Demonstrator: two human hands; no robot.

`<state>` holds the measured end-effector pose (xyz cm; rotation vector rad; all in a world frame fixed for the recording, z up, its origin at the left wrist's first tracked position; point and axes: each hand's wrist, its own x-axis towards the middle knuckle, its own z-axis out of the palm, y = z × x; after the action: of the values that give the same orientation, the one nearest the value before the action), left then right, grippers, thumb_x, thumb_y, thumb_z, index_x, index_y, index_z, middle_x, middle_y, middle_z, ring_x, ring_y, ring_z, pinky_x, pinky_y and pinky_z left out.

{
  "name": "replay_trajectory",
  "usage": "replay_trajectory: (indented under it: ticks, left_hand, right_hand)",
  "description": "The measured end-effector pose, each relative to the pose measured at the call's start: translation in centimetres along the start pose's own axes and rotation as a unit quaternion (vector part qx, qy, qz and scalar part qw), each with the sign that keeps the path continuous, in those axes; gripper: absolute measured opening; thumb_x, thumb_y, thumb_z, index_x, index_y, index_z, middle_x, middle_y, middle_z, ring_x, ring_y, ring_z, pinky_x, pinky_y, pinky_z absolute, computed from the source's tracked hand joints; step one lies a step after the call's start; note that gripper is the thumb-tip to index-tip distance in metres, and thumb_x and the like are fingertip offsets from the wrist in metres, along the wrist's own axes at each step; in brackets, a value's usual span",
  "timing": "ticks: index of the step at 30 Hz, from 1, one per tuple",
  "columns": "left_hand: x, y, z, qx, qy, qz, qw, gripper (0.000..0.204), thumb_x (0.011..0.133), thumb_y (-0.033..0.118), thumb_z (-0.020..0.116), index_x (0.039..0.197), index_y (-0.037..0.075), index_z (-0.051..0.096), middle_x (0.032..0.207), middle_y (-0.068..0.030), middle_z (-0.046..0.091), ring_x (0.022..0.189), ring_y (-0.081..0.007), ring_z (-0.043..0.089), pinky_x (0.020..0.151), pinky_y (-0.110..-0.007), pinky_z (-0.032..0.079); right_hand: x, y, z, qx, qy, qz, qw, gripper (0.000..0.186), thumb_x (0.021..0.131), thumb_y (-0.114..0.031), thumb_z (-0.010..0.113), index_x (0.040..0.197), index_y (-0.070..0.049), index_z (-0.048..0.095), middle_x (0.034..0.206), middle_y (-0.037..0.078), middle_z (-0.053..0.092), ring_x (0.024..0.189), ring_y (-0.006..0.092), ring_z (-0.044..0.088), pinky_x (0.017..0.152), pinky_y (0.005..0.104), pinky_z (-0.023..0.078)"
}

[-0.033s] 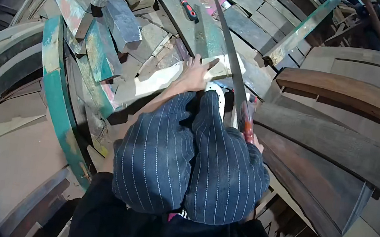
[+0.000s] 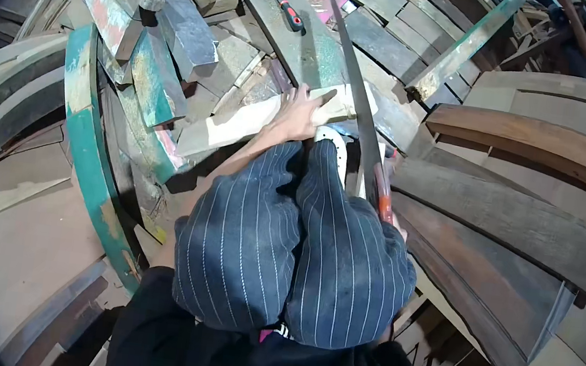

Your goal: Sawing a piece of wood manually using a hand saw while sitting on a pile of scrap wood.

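Left hand [image 2: 296, 115]: half-open, clamping pale timber beam [image 2: 238, 122]
Right hand [image 2: 399, 229]: half-hidden, gripping long red-handled steel saw [image 2: 361, 92]
Saw slip: could cut left hand

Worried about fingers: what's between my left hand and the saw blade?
In the head view, a stretch of pale wood lies between your left hand and the saw blade.

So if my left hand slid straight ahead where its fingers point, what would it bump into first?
Probably the wide board with the red-handled tool on it, just past the pale wood under your left hand. Their heights are hard to tell.
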<state>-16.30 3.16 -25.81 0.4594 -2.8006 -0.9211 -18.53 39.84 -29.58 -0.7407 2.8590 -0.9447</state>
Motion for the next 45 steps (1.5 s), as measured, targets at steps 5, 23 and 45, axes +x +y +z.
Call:
replay_trajectory:
  ticks: [5, 23, 45]
  left_hand:
    - [-2.5, -4.3, -0.5, -0.022, -0.016, -0.062, 0.998, 0.077, 0.07, 0.019, 0.064, 0.142, 0.028, 0.04, 0.106, -0.0252, 0.042, 0.096, -0.0433, 0.046, 0.086, -0.051, 0.039]
    - [-3.2, -4.6, -0.8, 0.022, -0.063, -0.124, 0.99, 0.075, 0.068, 0.012, 0.061, 0.14, 0.025, 0.043, 0.113, -0.0288, 0.04, 0.107, -0.0482, 0.044, 0.094, -0.053, 0.039]
    - [-3.1, -1.6, -1.0, -0.003, -0.045, -0.106, 0.993, 0.069, 0.073, 0.013, 0.058, 0.139, 0.019, 0.043, 0.114, -0.0311, 0.04, 0.107, -0.0493, 0.042, 0.094, -0.053, 0.038]
  right_hand:
    - [-15.4, -1.5, -11.9, 0.128, -0.143, 0.329, 0.925, 0.019, 0.077, -0.019, 0.075, 0.091, -0.008, 0.068, 0.067, 0.007, 0.064, 0.056, 0.0137, 0.059, 0.057, 0.0278, 0.047]
    - [-2.2, -7.5, -4.1, 0.212, -0.095, 0.289, 0.929, 0.028, 0.083, -0.032, 0.067, 0.094, -0.006, 0.068, 0.081, 0.012, 0.067, 0.069, 0.019, 0.064, 0.062, 0.0336, 0.048]
    - [0.2, -12.2, -13.3, 0.116, -0.1, -0.13, 0.98, 0.02, 0.076, -0.014, 0.072, 0.09, -0.001, 0.067, 0.056, 0.01, 0.054, 0.046, 0.0212, 0.056, 0.05, 0.031, 0.042]
